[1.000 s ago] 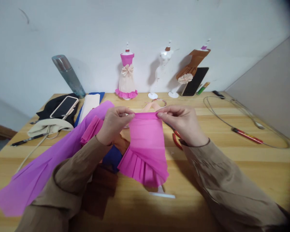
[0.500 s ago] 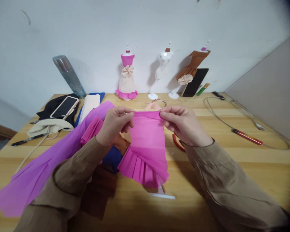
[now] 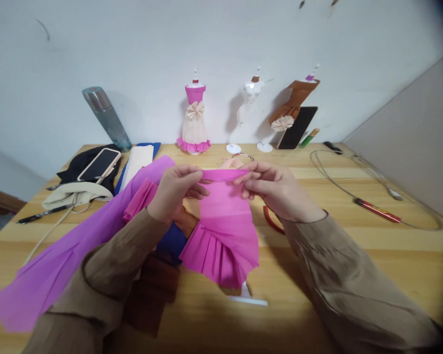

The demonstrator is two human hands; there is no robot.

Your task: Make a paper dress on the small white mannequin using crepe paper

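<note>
Two grips: left hand (image 3: 172,191) pinching, right hand (image 3: 282,191) loosely grasping magenta crepe-paper sheet (image 3: 227,211) | likely light, soft, tearable | hold by folded edge (image 3: 223,174).

The left hand (image 3: 175,191) pinches the folded top edge of a pink skirt (image 3: 227,214) at one end, and the right hand (image 3: 284,191) has its fingers around the other end; the skirt's lower part is pleated, over the worktop (image 3: 335,280). Left of the skirt lie a purple sheet (image 3: 81,236), a phone (image 3: 100,164) and a pen (image 3: 42,215). Behind the skirt stand a pink-and-cream dress (image 3: 194,120), a white dress form (image 3: 249,103) and a brown dress (image 3: 297,101). Well right of the skirt is a red tube (image 3: 377,210)
</note>
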